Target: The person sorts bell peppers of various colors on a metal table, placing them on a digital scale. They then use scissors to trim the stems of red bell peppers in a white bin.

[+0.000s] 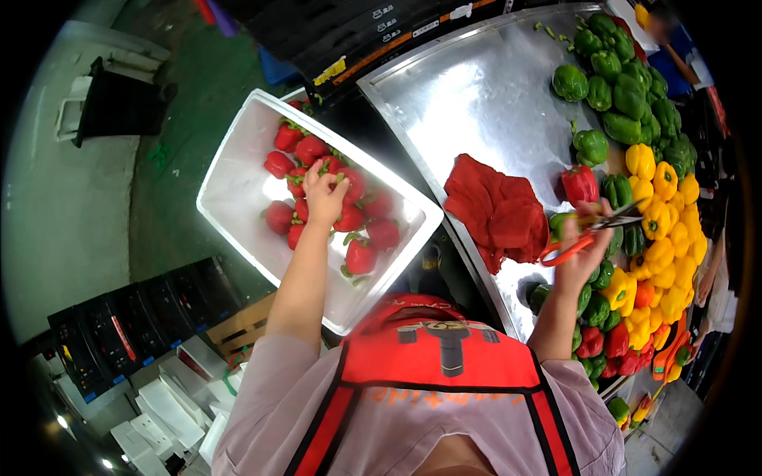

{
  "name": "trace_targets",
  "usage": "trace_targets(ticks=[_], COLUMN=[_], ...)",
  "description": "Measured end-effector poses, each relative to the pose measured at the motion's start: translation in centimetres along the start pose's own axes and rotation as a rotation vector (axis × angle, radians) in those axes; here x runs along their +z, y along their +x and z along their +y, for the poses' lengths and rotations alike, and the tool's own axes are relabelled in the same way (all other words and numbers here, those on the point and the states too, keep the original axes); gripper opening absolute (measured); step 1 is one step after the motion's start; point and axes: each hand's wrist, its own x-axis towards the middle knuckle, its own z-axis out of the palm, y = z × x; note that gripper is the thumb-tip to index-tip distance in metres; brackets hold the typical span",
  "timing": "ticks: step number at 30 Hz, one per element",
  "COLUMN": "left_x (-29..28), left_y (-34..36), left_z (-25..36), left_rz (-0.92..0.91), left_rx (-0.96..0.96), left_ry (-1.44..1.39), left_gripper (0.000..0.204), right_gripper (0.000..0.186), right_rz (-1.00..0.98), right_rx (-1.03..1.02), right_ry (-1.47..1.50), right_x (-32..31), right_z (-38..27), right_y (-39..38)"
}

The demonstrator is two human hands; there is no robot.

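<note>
My left hand [324, 197] reaches down into a white bin [224, 178] of red bell peppers. Its curled fingers are at the stem end of a red bell pepper [352, 184], with more peppers close around it. In my right hand [586, 247], over the metal table [421, 103], is a pair of scissors [559, 252] with orange-red handles, blades pointing right. Just beyond that hand sits a single red bell pepper [580, 185]. A crumpled dark red cloth [496, 210] lies on the table between my hands.
Green bell peppers [629, 95] are heaped at the table's far right, yellow bell peppers [675, 246] beside them. Black crates [317, 40] stand beyond the bin. More dark crates [143, 317] and white boxes [171, 404] are at lower left. Another person [683, 59] is at upper right.
</note>
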Motion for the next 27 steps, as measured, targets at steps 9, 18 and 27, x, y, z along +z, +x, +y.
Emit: trace_targets(ticks=[9,18,27], left_x=[-9.8,-9.0,-11.9], left_y=[-4.6,-10.6,-11.0], left_z=[11.5,15.7,15.3], left_rz=[-0.128,-0.194,0.311], left_rx=[-0.684,-0.362,0.074], left_ry=[-1.546,-1.376,-0.188], left_gripper=[0.024,0.069,0.087], right_gripper=[0.069,0.058,0.059], right_rz=[-0.835,-0.893,-0.964], right_rx=[0.255,0.576,-0.030], right_ry=[0.254,0.767,0.042], right_x=[14.5,16.1,12.4], right_z=[-2.2,-1.7,-4.9], right_y=[-6.1,-9.5,-7.8])
